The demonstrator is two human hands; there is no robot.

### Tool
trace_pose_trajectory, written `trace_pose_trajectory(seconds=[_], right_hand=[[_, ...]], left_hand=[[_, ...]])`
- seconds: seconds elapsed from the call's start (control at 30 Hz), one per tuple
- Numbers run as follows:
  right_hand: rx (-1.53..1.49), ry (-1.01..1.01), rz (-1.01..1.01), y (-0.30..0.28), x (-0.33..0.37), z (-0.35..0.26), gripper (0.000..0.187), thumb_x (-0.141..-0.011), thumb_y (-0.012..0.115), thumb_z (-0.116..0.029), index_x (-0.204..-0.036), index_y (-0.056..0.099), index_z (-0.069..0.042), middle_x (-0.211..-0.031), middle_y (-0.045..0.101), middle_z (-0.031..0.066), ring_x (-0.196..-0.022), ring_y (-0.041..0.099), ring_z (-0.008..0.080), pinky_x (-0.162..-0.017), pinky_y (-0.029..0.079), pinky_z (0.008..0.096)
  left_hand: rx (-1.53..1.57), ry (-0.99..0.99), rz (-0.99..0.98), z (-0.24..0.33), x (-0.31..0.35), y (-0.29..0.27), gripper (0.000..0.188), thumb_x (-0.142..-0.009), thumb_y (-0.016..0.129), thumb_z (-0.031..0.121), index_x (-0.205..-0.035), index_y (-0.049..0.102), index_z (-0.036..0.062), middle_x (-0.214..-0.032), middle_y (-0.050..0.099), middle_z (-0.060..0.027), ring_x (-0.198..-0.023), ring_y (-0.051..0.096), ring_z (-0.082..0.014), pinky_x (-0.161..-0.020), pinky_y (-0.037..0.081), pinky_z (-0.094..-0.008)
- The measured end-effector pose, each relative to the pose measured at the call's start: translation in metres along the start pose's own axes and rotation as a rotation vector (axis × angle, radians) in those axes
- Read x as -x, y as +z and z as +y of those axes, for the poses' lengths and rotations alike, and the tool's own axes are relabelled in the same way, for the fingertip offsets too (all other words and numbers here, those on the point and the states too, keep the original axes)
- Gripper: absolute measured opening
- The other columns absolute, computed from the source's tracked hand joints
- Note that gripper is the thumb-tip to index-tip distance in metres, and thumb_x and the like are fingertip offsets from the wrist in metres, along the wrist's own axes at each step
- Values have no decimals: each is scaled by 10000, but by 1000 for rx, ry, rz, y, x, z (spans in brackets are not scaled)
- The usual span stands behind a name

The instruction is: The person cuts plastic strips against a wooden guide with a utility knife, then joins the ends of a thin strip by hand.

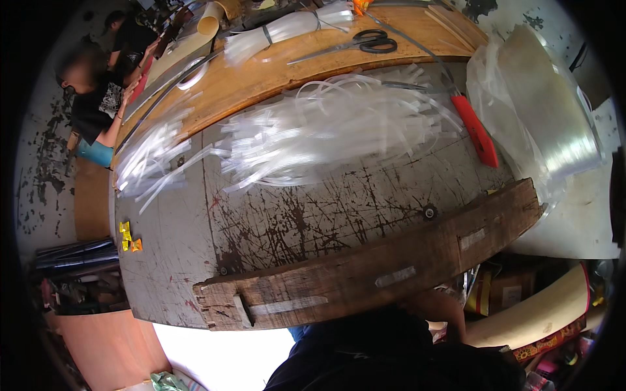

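Note:
My right arm (445,313) is bent at the lower right, against the near side of a worn wooden beam (352,274). Its fingers are hidden or too unclear to make out, so I cannot tell what they hold. My left hand is out of the picture. The beam lies along the near edge of a scratched grey worktop (293,221). Beyond it spreads a large heap of clear plastic strips (313,140), with a smaller pile of strips (153,153) to its left. A long blade with a red handle (476,130) rests at the heap's right.
Black-handled scissors (375,43) and a tied strip bundle (287,32) lie on the raised wooden board (254,78). Rolled clear sheet (548,104) stands at the right. Small yellow wrapped packets (126,234) sit at the left edge. Two people work at the far left.

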State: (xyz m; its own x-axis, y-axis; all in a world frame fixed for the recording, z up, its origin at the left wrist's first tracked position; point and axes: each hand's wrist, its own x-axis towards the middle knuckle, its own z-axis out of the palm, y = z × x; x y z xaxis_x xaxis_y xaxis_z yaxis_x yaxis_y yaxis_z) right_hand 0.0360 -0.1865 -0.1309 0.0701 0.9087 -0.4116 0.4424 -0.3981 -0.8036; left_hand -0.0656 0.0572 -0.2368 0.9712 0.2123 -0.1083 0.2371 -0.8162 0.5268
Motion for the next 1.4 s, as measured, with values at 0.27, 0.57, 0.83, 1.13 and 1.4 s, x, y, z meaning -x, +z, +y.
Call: trace_pose_trajectory(seconds=[0.27,0.57,0.83,1.13,1.4], right_hand=[[-64,-34,-67,20,-9,35,260,-826,454,-146,-1040,580,-71,-1080,562,161,-1058,508,306,-948,357,381],[-228,-57,-177,15,-13,21,651,-676,496,-435,-1068,496,85,-1102,526,231,-1095,471,350,-971,345,384],[-289,68,-153,5,-15,-4,547,-809,497,-375,-1124,476,70,-1125,528,200,-1112,473,309,-962,359,358],[34,-87,363,2,-32,-51,262,-860,502,-139,-1096,528,-27,-1010,597,112,-931,579,242,-827,424,315],[-358,-196,134,2,-54,-102,185,-838,549,-145,-1002,565,-63,-879,604,103,-846,577,280,-781,440,344]], left_hand=[[-13,-77,-7,-2,-58,8,303,-753,668,180,-995,576,23,-964,588,-111,-887,574,-232,-763,456,-322],[2,-139,-35,-7,-72,14,308,-753,670,180,-999,575,20,-970,589,-112,-893,574,-229,-771,454,-321],[171,-155,-42,1,-41,-1,313,-754,671,181,-1003,574,19,-975,589,-113,-898,574,-228,-778,452,-320],[879,-212,-86,46,69,-39,318,-754,673,181,-1007,572,16,-982,589,-114,-904,574,-225,-786,450,-319],[965,-436,83,69,110,-117,393,-699,734,139,-1018,571,-24,-949,624,-126,-890,603,-202,-768,492,-320]])
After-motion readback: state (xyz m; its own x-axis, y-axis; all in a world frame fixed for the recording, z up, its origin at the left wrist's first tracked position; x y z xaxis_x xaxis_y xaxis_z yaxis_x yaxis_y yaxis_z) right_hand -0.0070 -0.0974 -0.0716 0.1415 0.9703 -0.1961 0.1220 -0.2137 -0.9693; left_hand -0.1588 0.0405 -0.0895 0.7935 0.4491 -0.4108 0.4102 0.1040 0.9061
